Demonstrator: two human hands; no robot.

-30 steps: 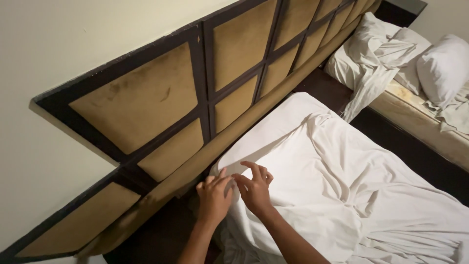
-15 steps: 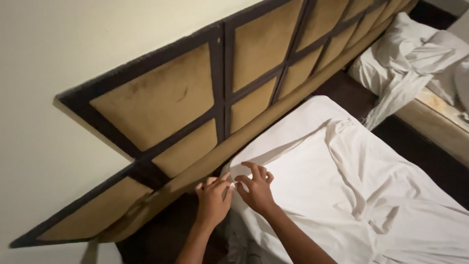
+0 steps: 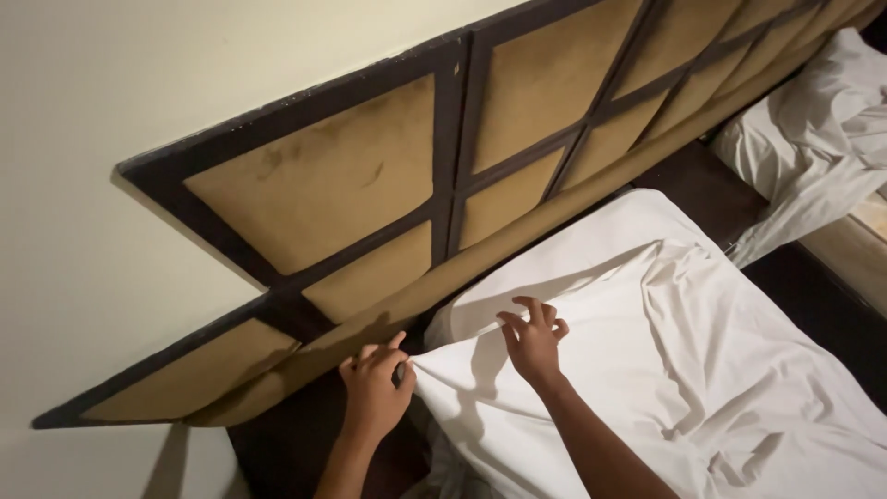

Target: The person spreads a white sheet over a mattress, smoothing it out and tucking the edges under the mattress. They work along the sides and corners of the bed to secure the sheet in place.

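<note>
Under both hands' fingers (image 3: 517,319), white sheet (image 3: 647,370) corner

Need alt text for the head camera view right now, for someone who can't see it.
Two bare hands work a white sheet at the corner of a bed: the left hand pinches its edge by the padded tan headboard, and the right hand presses fingertips on top. A second bed with white bedding lies at upper right.

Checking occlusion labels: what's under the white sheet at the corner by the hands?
The white sheet covers the whole top; what lies beneath is hidden. The left hand pinches its corner, the right hand presses on top. Dark bed base shows beside it.
</note>
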